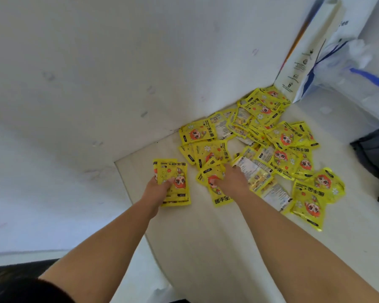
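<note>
Several yellow hand-warmer packets [278,138] with an orange cartoon face lie scattered over a pale table [206,248], some face down. My left hand [157,189] grips a small stack of the same packets [176,182] near the table's left edge, thumb across the top one. My right hand [231,180] reaches into the pile's near side and pinches one packet [214,182] lying on the table.
A white wall runs along the table's left and far sides. A white paper bag [302,55] stands in the far corner beside a translucent plastic bag with blue handles [363,68]. A dark object [374,154] lies at the right edge.
</note>
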